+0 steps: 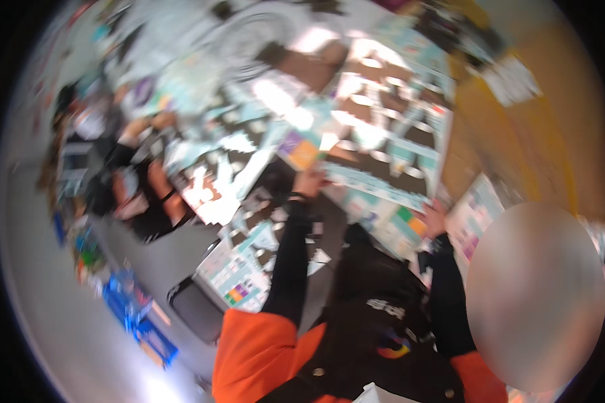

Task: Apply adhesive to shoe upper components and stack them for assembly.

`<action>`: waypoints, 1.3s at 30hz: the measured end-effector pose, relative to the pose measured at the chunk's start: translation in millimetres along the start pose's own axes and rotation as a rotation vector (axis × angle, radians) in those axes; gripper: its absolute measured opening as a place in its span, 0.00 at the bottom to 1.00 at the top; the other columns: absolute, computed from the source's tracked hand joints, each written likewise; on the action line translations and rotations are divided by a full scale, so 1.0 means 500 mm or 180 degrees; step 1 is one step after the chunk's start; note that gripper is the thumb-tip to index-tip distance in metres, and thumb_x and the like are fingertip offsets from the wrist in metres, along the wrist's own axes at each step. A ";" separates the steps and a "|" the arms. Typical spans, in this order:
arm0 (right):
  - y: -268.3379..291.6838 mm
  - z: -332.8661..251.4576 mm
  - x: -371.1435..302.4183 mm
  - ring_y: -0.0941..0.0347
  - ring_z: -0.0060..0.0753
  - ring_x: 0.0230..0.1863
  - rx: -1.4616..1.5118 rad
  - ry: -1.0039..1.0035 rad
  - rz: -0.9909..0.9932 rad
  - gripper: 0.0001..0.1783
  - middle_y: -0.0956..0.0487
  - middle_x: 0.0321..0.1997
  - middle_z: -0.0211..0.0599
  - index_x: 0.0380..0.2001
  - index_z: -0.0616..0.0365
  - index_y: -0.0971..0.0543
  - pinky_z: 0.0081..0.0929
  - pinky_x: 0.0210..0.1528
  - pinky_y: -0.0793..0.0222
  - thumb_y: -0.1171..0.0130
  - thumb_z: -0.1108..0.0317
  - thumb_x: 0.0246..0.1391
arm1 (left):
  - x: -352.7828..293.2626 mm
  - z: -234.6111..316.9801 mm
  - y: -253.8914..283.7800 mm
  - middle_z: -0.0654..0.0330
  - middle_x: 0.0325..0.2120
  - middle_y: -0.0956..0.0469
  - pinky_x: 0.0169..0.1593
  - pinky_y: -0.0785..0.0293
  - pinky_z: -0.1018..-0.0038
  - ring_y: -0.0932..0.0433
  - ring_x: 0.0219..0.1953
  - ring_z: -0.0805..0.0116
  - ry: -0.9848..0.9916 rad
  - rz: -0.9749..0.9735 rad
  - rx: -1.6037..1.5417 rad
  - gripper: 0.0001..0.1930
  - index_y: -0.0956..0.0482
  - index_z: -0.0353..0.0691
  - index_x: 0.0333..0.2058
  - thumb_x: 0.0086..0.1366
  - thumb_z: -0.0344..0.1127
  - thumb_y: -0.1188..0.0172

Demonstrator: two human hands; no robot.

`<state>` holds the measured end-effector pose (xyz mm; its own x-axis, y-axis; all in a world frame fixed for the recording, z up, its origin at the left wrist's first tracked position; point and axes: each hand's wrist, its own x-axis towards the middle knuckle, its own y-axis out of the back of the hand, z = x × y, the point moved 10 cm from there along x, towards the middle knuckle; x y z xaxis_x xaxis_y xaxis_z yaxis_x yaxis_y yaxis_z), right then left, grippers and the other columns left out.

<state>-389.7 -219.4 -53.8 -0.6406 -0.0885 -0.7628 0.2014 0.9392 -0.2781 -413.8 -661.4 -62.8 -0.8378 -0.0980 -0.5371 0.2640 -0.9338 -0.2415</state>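
A large printed card sheet in white and teal, with rows of cut-out openings, lies before me; brown shows through the openings. My left hand is at its near left corner, beside a purple and orange printed patch, fingers closed at the edge. At the near right corner my right hand grips the edge, close to a green and orange patch. Motion blur smears the fine detail of both hands. Another printed sheet is just right of my right hand.
Another person in dark clothing works at the left, with hands over similar sheets. Further sheets lie left of my forearm, near a dark grey chair. Brown cardboard with tape fills the right. Blue packages are at the lower left.
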 end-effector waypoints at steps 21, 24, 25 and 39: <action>0.145 -0.036 -0.211 0.16 0.36 0.35 -0.0686 0.0979 -0.0275 0.16 0.18 0.45 0.44 0.54 0.61 0.31 0.21 0.31 0.20 0.48 0.78 0.64 | -0.321 -0.113 -0.116 0.59 0.42 0.19 0.36 0.19 0.78 0.16 0.33 0.71 -0.0552 0.0426 -0.0263 0.22 0.31 0.35 0.61 0.70 0.28 0.44; 0.219 0.015 -0.259 0.16 0.36 0.35 -0.0832 0.0883 -0.0426 0.18 0.18 0.45 0.44 0.56 0.59 0.32 0.22 0.31 0.19 0.49 0.78 0.64 | -0.442 -0.188 -0.142 0.59 0.43 0.18 0.35 0.19 0.78 0.17 0.33 0.71 -0.0581 0.0548 -0.0286 0.23 0.32 0.36 0.62 0.69 0.27 0.44; 0.245 0.025 -0.278 0.16 0.36 0.35 -0.0816 0.0885 -0.0446 0.18 0.18 0.45 0.44 0.56 0.59 0.32 0.22 0.31 0.19 0.49 0.78 0.64 | -0.485 -0.213 -0.147 0.59 0.43 0.18 0.35 0.19 0.78 0.16 0.33 0.71 -0.0591 0.0606 -0.0257 0.23 0.32 0.36 0.62 0.70 0.27 0.44; 0.500 0.187 -0.506 0.17 0.41 0.35 -0.0643 0.0745 -0.0583 0.21 0.19 0.44 0.50 0.57 0.66 0.33 0.30 0.32 0.17 0.45 0.77 0.62 | -0.725 -0.438 -0.269 0.58 0.41 0.18 0.31 0.20 0.77 0.16 0.32 0.69 -0.0086 0.0527 0.0201 0.22 0.32 0.37 0.61 0.70 0.26 0.46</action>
<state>-107.8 7.0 15.0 -0.8096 -0.2048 -0.5501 -0.0679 0.9635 -0.2589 -41.0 -424.7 -12.7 -0.7982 -0.2607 -0.5430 0.3697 -0.9238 -0.0999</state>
